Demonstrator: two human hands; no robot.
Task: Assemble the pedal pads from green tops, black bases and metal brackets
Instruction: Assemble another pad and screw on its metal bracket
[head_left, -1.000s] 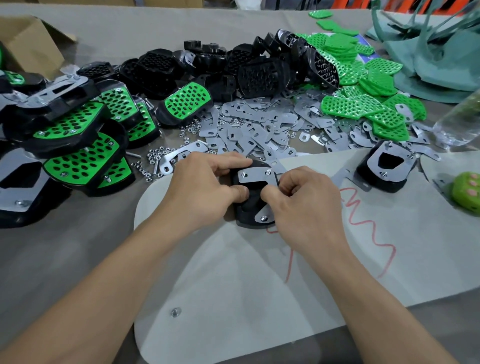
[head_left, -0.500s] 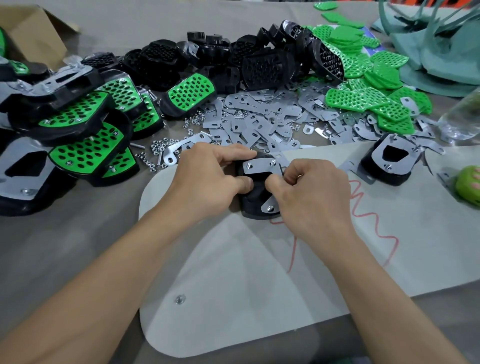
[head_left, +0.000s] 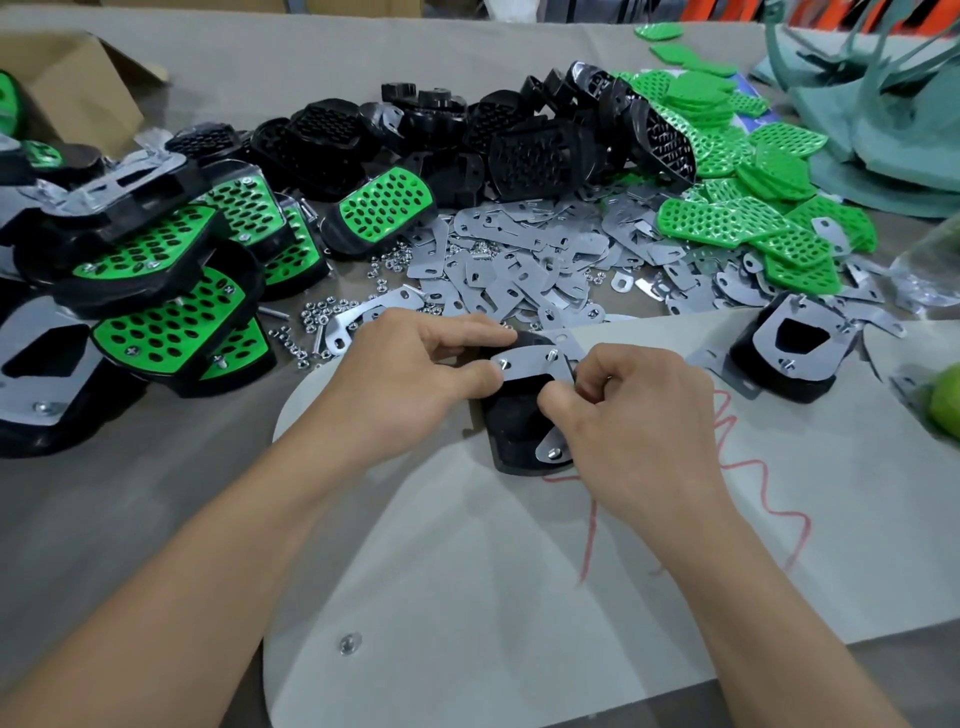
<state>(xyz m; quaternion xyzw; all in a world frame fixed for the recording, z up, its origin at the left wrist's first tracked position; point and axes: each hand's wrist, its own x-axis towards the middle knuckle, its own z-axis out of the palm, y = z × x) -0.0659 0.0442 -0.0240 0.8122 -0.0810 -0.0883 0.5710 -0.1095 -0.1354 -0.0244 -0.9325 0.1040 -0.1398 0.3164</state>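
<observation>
Gripping black plastic pedal base (head_left: 511, 434) with left hand (head_left: 410, 384); right hand (head_left: 639, 431) beside it pinches silver metal bracket (head_left: 527, 364) on top.

- Both my bare arms stretch forward, and my hands are close together in the middle.
- My left hand (head_left: 400, 384) holds the pedal pad (head_left: 511, 436) from its left side. The thumb presses down on top of the pad. The first finger lies long and nearly straight across the far edge.
- My right hand (head_left: 639, 431) is curled up with its back facing me. Its thumb and bent first finger pinch the right side of the pad.
- My two thumb tips are near each other.
</observation>
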